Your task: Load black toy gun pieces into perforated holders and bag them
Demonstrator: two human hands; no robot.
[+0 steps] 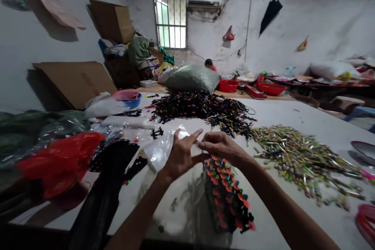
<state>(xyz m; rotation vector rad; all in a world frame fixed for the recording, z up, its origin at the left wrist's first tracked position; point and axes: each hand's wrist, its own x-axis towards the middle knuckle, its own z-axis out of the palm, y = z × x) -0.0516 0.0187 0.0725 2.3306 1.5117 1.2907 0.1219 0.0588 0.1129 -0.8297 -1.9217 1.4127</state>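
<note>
Obs., head view. Both hands sit over the white counter (307, 119), at centre of frame, 12 o'clock taken as straight ahead. A clear plastic bag (159, 150) lies against the left hand (181, 157), its upper edge reaching toward the right hand (222, 146).

Left hand: the fingers (187, 140) are extended and held close together, with the index finger reaching toward the right hand. Right hand: the fingers (212, 137) are curled and pressed together at the edge of the bag, apparently pinching it, though the plastic is glossy and the view is dim, so contact is not certain.

Just below the hands, at 6 o'clock, lies a bundle of black strips with orange-red discs (225, 197). At 12 o'clock, beyond the hands, is a large heap of black strips with orange and green beads (199, 105). A spread of slim metallic green-gold tubes (301, 160) lies at 3 o'clock. At 9 o'clock are a red plastic bag (58, 162) and black perforated sheets (114, 156). A pink-and-blue basin stack (127, 98) stands at 10 o'clock. Farther off at 12 o'clock, a bulging green sack (191, 79) rests before a seated person (213, 68), who is well apart from the hands.
</note>
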